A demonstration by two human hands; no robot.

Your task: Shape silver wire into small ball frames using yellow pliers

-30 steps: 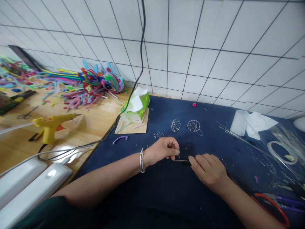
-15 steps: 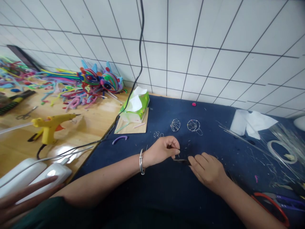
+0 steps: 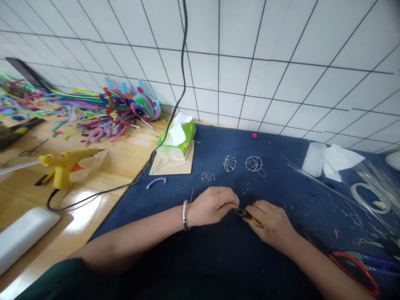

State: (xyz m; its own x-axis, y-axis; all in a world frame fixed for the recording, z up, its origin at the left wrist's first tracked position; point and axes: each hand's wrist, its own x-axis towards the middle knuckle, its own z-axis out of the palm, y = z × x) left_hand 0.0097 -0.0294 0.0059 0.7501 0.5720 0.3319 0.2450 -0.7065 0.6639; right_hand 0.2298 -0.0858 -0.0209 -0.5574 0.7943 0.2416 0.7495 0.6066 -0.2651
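Observation:
My left hand [image 3: 213, 205], with a metal bangle on its wrist, is closed in a pinch over the dark blue cloth [image 3: 218, 250]; what it pinches is too thin to make out. My right hand [image 3: 271, 223] is wrapped round small pliers [image 3: 246, 215] with yellow handles, whose dark jaws point left and meet my left fingertips. Beyond the hands lie two round wire cages [image 3: 230, 163], [image 3: 253, 164] and several small wire hooks [image 3: 208, 176].
A green tissue pack [image 3: 178, 138] on a wooden board, a yellow glue gun [image 3: 64, 163], a black cable [image 3: 175, 108] and a heap of coloured pipe cleaners [image 3: 103, 112] lie to the left. A wire bundle in plastic [image 3: 368, 191], white paper [image 3: 331, 160] and red-handled scissors [image 3: 356, 268] lie to the right.
My hands have come together, and the pliers' yellow handles now show in my right hand. Another person's hand came in at the lower left, and one of the two white objects there is gone.

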